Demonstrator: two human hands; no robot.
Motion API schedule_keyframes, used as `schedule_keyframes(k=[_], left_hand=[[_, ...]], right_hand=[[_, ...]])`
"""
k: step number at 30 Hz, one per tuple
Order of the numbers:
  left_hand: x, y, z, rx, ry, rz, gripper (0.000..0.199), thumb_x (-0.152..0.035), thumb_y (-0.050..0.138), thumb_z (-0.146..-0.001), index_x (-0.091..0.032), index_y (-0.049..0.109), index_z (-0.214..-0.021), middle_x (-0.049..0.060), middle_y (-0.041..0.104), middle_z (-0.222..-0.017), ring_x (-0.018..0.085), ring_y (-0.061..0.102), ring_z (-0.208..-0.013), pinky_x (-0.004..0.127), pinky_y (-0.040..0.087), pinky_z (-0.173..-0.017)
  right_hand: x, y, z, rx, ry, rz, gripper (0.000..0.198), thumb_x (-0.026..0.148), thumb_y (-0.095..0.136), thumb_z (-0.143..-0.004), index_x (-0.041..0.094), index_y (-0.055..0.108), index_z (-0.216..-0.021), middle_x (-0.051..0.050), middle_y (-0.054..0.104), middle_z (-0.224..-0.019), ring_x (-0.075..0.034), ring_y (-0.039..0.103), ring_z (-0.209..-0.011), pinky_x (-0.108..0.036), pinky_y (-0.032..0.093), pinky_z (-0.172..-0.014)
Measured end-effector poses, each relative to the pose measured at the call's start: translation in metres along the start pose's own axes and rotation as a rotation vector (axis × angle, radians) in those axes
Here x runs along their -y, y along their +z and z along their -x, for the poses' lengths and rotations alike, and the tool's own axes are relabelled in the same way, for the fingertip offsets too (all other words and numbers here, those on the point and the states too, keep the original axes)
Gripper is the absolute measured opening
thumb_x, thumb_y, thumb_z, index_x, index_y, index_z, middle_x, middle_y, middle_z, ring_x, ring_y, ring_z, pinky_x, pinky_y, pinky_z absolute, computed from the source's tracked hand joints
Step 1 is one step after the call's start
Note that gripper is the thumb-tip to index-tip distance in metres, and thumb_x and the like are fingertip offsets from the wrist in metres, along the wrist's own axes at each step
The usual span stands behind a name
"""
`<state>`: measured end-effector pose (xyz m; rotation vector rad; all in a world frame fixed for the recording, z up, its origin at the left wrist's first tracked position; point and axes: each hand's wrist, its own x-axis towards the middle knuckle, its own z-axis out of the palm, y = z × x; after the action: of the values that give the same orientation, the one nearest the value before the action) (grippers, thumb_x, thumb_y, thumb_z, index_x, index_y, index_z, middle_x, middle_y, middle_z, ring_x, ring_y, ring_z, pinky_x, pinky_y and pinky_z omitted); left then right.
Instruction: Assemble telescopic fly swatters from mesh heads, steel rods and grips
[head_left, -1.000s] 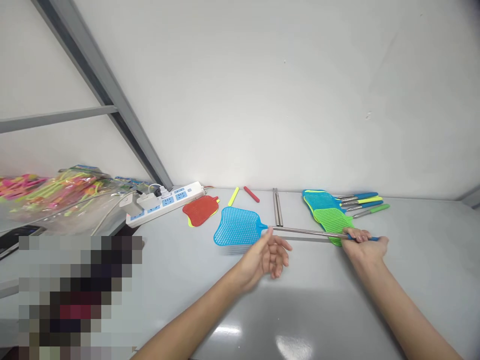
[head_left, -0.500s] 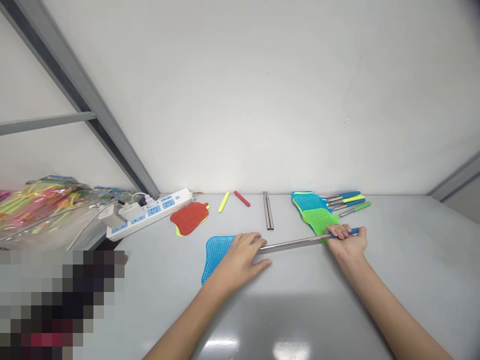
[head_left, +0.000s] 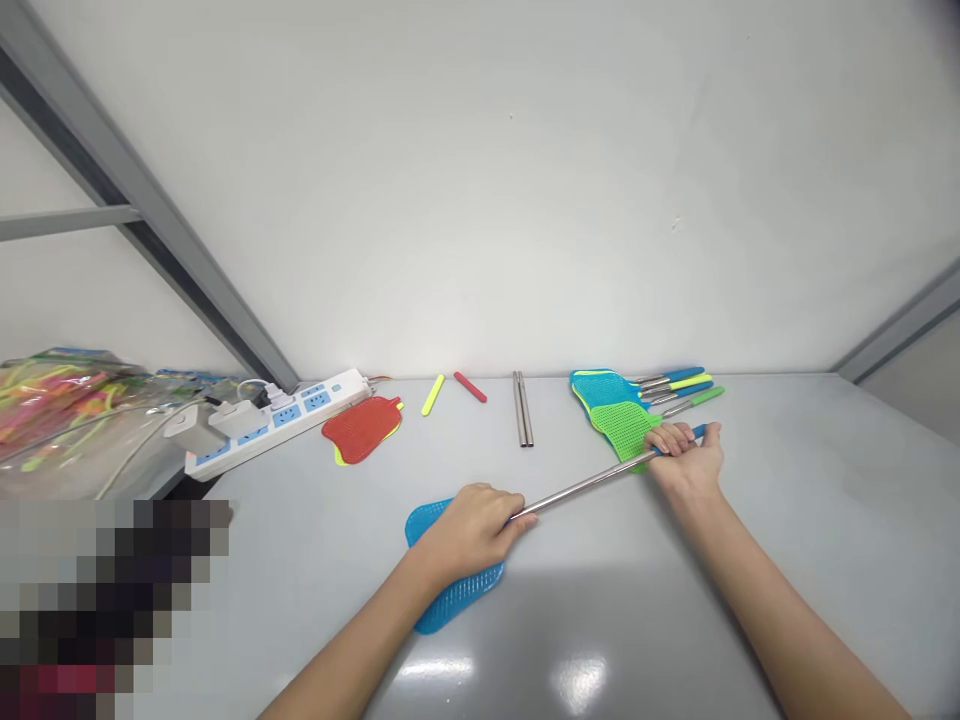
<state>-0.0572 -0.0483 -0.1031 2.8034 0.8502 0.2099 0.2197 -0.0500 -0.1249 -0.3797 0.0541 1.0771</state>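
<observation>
A blue fly swatter [head_left: 589,487] with an extended metal rod lies across both my hands. My left hand [head_left: 480,525] is closed round the rod beside the perforated blue head, covering part of that head. On the blue handle at the other end, my right hand [head_left: 686,458] is wrapped, thumb stretched along it. Just behind the right hand lies a stack of fly swatters, a green one [head_left: 621,430] in front of blue ones [head_left: 600,385]. Their blue, yellow and green handles point right.
Two metal tubes [head_left: 523,410], a red handle [head_left: 470,387] and a yellow handle [head_left: 433,395] lie along the wall. Red and yellow swatter heads [head_left: 364,430] rest near a power strip [head_left: 281,425] with plugs. Plastic-bagged items [head_left: 67,410] are at far left.
My left hand has gone from open fingers over the rod to a closed grip. The swatter's head end has tilted and come nearer to me. The view has shifted slightly.
</observation>
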Motion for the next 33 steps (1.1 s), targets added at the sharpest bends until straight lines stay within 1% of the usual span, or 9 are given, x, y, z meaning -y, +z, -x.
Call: schedule_keyframes(k=[6,10,17,22,29,33], left_hand=[[-0.002,0.009,-0.001,0.029,0.007,-0.077,0.039,-0.034,0.014,-0.088,-0.018,0.042,-0.066,0.0,0.047,-0.053,0.013,0.044,-0.052,0.026,0.028,-0.054],[-0.002,0.007,-0.001,0.056,0.007,-0.1,0.04,-0.034,0.013,-0.088,-0.018,0.042,-0.066,0.0,0.048,-0.053,0.014,0.045,-0.052,0.026,0.028,-0.054],[-0.002,0.003,0.0,0.088,-0.023,-0.068,0.042,-0.035,0.013,-0.088,-0.018,0.043,-0.064,0.0,0.048,-0.052,0.013,0.045,-0.051,0.025,0.03,-0.054],[-0.004,0.0,0.0,0.102,-0.036,-0.035,0.043,-0.036,0.013,-0.087,-0.018,0.044,-0.064,0.0,0.048,-0.052,0.013,0.046,-0.052,0.025,0.03,-0.054],[-0.004,0.001,-0.001,0.1,-0.037,-0.057,0.043,-0.036,0.012,-0.087,-0.018,0.043,-0.062,0.0,0.048,-0.052,0.013,0.046,-0.051,0.025,0.029,-0.054],[-0.005,0.001,-0.002,0.105,-0.038,-0.06,0.043,-0.035,0.013,-0.087,-0.018,0.043,-0.062,0.0,0.047,-0.051,0.013,0.046,-0.051,0.025,0.029,-0.053]], right_hand=[[-0.004,-0.005,-0.002,0.0,-0.005,-0.025,0.047,0.057,0.023,-0.078,0.02,0.017,-0.05,0.009,0.012,-0.038,-0.007,0.015,-0.029,-0.02,0.021,-0.027],[-0.008,-0.006,-0.001,0.016,0.002,-0.046,0.048,0.058,0.021,-0.078,0.019,0.016,-0.049,0.009,0.01,-0.038,-0.006,0.014,-0.029,-0.02,0.02,-0.027],[-0.013,-0.005,0.004,0.072,0.028,-0.048,0.049,0.059,0.022,-0.077,0.02,0.015,-0.049,0.009,0.007,-0.039,-0.007,0.012,-0.03,-0.02,0.02,-0.027],[-0.017,-0.001,0.009,0.056,0.028,-0.044,0.049,0.059,0.023,-0.077,0.019,0.016,-0.048,0.009,0.007,-0.039,-0.007,0.012,-0.03,-0.02,0.019,-0.027],[-0.022,0.004,0.015,0.025,0.014,-0.017,0.05,0.06,0.023,-0.077,0.019,0.018,-0.047,0.009,0.009,-0.038,-0.006,0.012,-0.03,-0.019,0.018,-0.027],[-0.025,0.004,0.017,0.03,0.02,-0.011,0.05,0.059,0.024,-0.077,0.019,0.019,-0.047,0.009,0.009,-0.038,-0.006,0.012,-0.03,-0.019,0.018,-0.027]])
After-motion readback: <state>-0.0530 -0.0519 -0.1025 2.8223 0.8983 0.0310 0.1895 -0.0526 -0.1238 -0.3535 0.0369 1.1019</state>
